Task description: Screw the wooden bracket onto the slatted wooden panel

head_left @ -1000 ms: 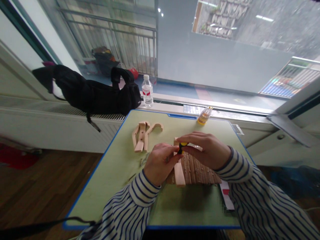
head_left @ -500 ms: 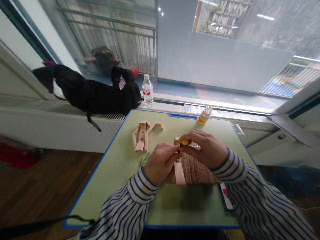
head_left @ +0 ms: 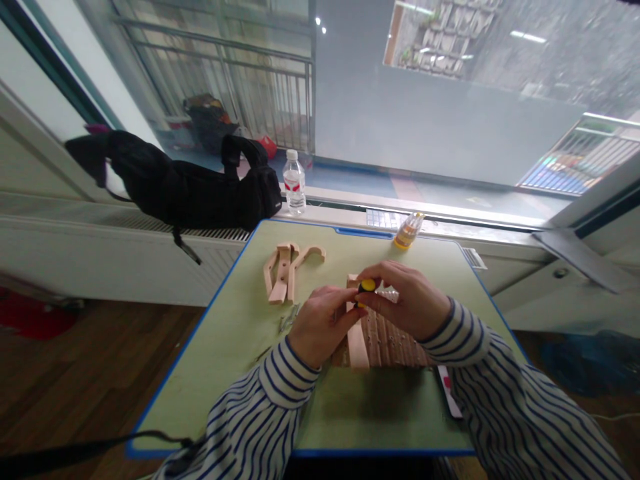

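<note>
My right hand (head_left: pixel 407 303) grips a small screwdriver with a yellow and black handle (head_left: pixel 367 287), held upright over a wooden slatted panel (head_left: pixel 387 340) on the green table (head_left: pixel 240 347). My left hand (head_left: pixel 320 323) is closed beside it, its fingertips pinched at the tool's lower end and resting on a light wooden bar (head_left: pixel 357 343) along the panel's left edge. What the left fingers pinch is hidden. Both sleeves are striped blue and white.
Curved wooden pieces (head_left: pixel 286 267) lie at the table's back left, with small screws (head_left: pixel 287 319) near them. A small amber bottle (head_left: pixel 409 231) stands at the back edge. On the sill sit a water bottle (head_left: pixel 294 181) and a black bag (head_left: pixel 190 187). A paper sheet (head_left: pixel 450 393) lies right of the panel.
Both hands stay on the screwdriver at the same spot; the right hand's grip has turned slightly, so more of the yellow handle top shows.
</note>
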The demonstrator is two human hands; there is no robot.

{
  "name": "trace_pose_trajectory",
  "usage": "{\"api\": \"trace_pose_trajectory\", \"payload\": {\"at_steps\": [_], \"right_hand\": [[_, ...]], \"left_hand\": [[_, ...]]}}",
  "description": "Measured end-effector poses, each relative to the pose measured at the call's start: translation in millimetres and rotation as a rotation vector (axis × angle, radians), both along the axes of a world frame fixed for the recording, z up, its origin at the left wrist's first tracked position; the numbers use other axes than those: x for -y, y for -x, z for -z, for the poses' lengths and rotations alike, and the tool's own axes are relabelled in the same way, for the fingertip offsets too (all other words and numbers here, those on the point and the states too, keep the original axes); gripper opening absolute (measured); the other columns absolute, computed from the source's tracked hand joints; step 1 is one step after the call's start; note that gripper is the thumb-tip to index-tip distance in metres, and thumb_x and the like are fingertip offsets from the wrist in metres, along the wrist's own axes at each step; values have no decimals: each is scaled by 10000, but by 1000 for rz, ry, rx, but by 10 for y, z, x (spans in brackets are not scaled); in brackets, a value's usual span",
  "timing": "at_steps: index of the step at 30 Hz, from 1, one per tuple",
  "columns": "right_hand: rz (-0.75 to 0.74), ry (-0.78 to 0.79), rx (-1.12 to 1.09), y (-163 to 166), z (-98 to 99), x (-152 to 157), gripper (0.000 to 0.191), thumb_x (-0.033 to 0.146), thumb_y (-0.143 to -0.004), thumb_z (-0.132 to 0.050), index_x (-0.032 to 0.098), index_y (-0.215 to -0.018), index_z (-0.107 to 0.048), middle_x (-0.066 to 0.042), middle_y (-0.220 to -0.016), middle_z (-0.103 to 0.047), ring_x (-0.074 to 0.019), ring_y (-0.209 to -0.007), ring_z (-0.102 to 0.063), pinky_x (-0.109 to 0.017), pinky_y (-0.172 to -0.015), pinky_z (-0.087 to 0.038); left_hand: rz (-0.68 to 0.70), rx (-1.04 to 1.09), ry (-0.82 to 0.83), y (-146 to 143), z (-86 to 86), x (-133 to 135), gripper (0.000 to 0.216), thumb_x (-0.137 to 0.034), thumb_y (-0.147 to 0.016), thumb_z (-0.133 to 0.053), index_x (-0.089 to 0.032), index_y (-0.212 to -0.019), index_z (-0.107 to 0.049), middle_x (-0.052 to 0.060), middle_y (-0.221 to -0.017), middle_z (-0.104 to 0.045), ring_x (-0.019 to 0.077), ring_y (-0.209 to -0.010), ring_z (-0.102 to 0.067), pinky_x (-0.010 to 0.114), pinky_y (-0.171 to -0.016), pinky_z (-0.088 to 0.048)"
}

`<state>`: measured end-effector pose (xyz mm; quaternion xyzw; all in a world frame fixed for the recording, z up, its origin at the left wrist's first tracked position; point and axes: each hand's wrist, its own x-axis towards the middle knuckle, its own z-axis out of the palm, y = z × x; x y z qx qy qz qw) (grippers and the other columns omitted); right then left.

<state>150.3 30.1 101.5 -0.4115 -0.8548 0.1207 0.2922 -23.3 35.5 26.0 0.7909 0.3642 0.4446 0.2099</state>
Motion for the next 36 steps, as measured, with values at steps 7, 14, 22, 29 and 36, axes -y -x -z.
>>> {"api": "trace_pose_trajectory", "payload": {"at_steps": [7,14,22,29,36], "right_hand": [[-174,41,92,-32,-66,-29,325,210,-825,-529,173,-1148,-533,-69,-1038,-645,-156,-959,-574,-326,-847,-444],[-153,12,185,-39,-96,-67,253,279,-858,-506,174,-1072,-590,-61,-929,-671,-150,-867,-593,-302,-768,-458],[-53,-19,164,-32,-48,-33,238,307,-851,-517,173,-1036,-581,-38,-893,-656,-154,-853,-572,-303,-778,-441],[-4,-54,124,14,-29,5,170,300,-835,-543,164,-932,-570,-31,-830,-634,-147,-789,-550,-285,-735,-434],[39,-88,72,24,56,43,217,346,-840,-530,154,-936,-564,-43,-828,-620,-152,-773,-536,-287,-720,-436]], "left_hand": [[-20,-6,0,23,9,13,166,-331,-790,-605,-200,-887,-639,26,-766,-651,163,-752,-595,302,-704,-482],[16,-35,-12,30,25,9,155,-278,-799,-596,-201,-922,-649,42,-829,-663,171,-795,-589,313,-734,-477],[85,-95,16,21,-25,5,191,-223,-849,-522,-206,-1019,-609,39,-880,-652,174,-832,-574,319,-759,-455],[157,-112,49,48,-58,-14,180,-224,-874,-478,-196,-1003,-601,44,-906,-638,178,-871,-565,327,-799,-443],[224,-88,74,58,-12,-41,189,-208,-885,-452,-191,-1031,-572,35,-915,-625,162,-893,-561,310,-811,-447]]}}
